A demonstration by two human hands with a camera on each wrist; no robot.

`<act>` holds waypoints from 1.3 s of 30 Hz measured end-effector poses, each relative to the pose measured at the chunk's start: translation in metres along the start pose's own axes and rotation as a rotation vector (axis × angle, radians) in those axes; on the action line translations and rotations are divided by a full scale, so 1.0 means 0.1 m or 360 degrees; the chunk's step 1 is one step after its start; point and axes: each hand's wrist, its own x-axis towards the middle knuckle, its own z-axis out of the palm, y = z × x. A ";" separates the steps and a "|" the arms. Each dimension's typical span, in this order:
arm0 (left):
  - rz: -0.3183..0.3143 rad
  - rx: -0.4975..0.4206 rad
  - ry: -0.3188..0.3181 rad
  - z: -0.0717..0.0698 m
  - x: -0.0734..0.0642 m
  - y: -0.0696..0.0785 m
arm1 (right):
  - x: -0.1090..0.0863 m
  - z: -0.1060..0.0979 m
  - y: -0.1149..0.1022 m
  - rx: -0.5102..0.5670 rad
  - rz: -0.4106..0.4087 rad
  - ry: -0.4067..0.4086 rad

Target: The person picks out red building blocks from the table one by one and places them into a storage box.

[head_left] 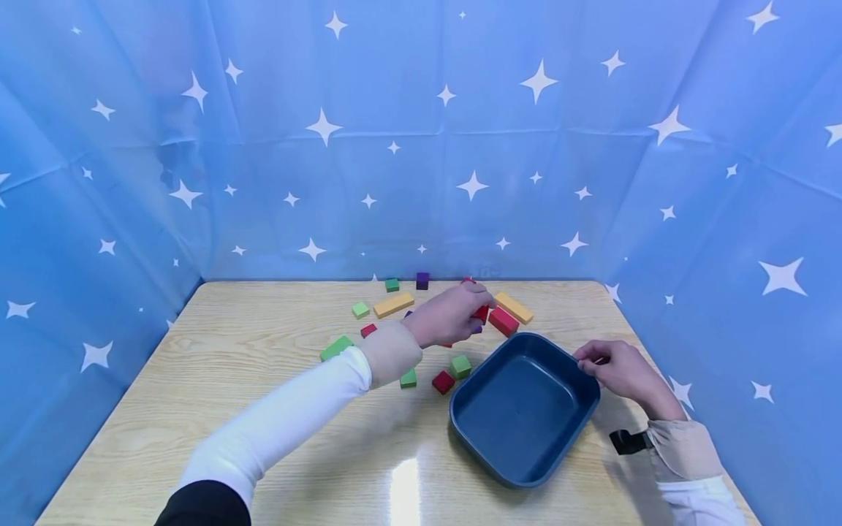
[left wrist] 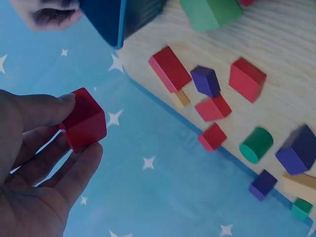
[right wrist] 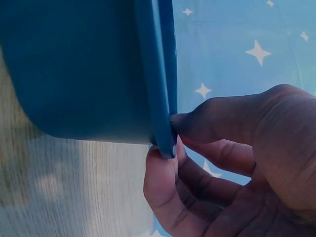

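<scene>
Two sleeves, one blue tray

Readable text, labels, brands, numbers: none in the head view or in either wrist view. The only printed marks are white four-pointed stars on the blue curtain — a repeated motif in several sizes, visible in all three views, without lettering. Visible faces of the blocks, the tray and the table bear no legible characters — in any view.
</scene>
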 end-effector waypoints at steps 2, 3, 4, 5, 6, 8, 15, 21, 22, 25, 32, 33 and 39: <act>0.0026 0.0015 -0.0008 0.03 0.04 0.04 | 0.00 0.00 0.00 -0.0009 0.0000 0.0005; 0.0030 0.0021 -0.0013 0.05 0.05 0.06 | 0.00 0.00 0.00 -0.0012 0.0000 0.0004; 0.0036 0.0023 -0.0017 0.06 0.07 0.08 | 0.00 0.00 0.00 -0.0014 0.0001 0.0004; 0.0034 0.0023 -0.0027 0.07 0.09 0.10 | 0.00 0.00 0.00 -0.0017 0.0002 0.0006; 0.0033 0.0020 -0.0037 0.08 0.11 0.12 | 0.00 -0.01 0.00 -0.0018 0.0003 0.0007; 0.0027 0.0000 -0.0062 0.11 0.15 0.16 | 0.00 -0.01 0.00 -0.0016 -0.0003 0.0004; 0.0050 -0.0024 -0.0155 0.19 0.29 0.29 | 0.02 0.00 0.00 -0.0045 -0.0022 0.0023; 0.0102 -0.0043 -0.0219 0.33 0.42 0.35 | 0.02 0.00 0.01 -0.0050 -0.0015 0.0045; 0.0104 -0.0057 -0.0237 0.35 0.44 0.36 | 0.02 0.00 0.01 -0.0047 -0.0010 0.0044; 0.0099 -0.0088 -0.0305 0.40 0.48 0.38 | 0.02 0.00 0.00 -0.0050 -0.0005 0.0042; 0.0081 -0.0041 -0.0442 0.51 0.55 0.45 | 0.02 0.00 -0.01 -0.0059 -0.0002 0.0033; 0.0075 -0.0031 -0.0454 0.53 0.57 0.46 | 0.02 0.00 -0.01 -0.0062 -0.0002 0.0035; 0.0139 0.0022 -0.0524 0.64 0.65 0.47 | 0.02 0.01 0.00 -0.0069 -0.0006 0.0044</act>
